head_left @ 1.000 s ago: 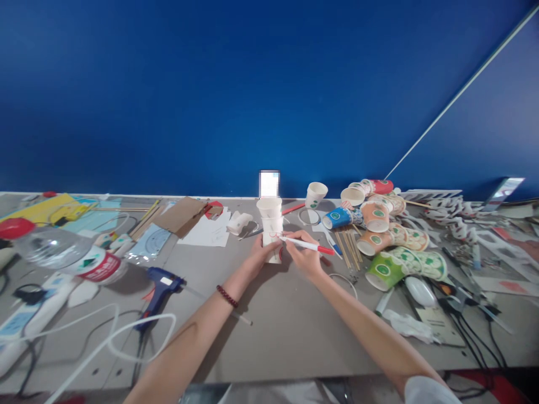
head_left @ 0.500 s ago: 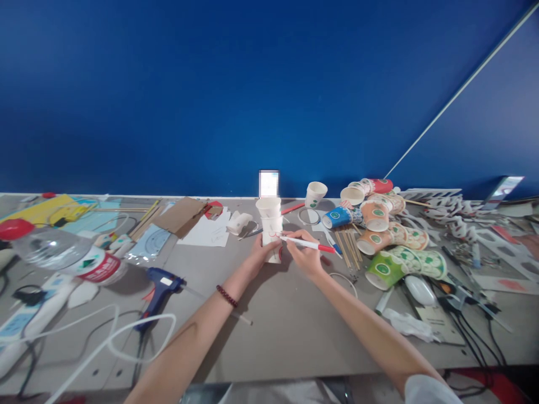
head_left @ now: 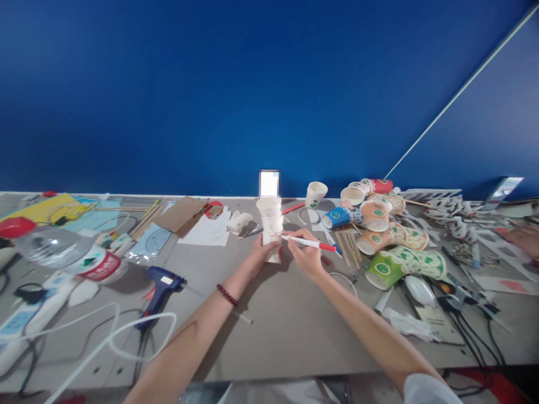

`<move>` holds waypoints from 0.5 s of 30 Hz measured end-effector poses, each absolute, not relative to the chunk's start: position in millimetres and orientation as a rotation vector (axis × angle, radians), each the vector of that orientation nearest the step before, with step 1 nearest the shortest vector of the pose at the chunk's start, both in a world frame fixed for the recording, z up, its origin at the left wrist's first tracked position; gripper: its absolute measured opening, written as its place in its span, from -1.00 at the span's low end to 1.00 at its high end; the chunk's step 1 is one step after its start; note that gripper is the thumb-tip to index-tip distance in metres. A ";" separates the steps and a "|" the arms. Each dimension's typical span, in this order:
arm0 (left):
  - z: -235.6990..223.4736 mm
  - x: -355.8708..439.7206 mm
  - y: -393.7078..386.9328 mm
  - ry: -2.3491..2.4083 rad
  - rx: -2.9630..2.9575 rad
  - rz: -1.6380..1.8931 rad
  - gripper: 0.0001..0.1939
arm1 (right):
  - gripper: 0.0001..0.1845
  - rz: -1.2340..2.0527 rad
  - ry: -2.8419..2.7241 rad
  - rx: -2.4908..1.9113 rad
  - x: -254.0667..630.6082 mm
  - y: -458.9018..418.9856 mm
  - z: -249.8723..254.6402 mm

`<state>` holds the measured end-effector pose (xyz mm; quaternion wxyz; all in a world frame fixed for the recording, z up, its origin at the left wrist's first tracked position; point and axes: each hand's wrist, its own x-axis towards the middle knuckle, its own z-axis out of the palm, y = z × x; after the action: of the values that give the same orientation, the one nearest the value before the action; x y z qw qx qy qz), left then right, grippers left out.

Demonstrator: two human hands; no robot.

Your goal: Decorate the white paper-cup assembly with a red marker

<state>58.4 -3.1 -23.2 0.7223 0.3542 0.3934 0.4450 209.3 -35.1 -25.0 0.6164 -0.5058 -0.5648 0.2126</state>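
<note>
In the middle of the table stands an upright column of white paper cups, with red line marks on its lower front. My left hand is closed round the column's lower left side, its thumb lying across the front. My right hand grips a white marker with a red end. The marker's tip meets or nearly meets the red marks; contact is too small to make out. Behind the column, a bright phone-like screen leans at the blue wall.
Several patterned paper cups lie to the right near wooden sticks. A lone white cup stands behind. On the left are a blue glue gun, a plastic bottle and loose cables. Another person's hand shows at the right edge.
The red marks on the cup column look slightly longer, and the marker has shifted a little. Another person's hand has come in at the right edge. My left hand keeps its hold.
</note>
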 end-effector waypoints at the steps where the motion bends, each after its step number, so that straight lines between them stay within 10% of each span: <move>1: -23.1 58.3 -3.1 0.877 0.791 0.983 -0.51 | -0.93 0.487 -1.298 -1.167 209.3 -34.9 -25.3; 15: -26.3 59.3 -0.6 0.893 0.784 0.987 -0.51 | -0.96 0.397 -1.301 -1.188 209.2 -33.5 -27.1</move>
<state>59.3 -0.6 -26.3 0.7163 0.3541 0.4034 0.4459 209.2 -33.5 -27.1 0.6193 -0.5167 -0.5655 0.1724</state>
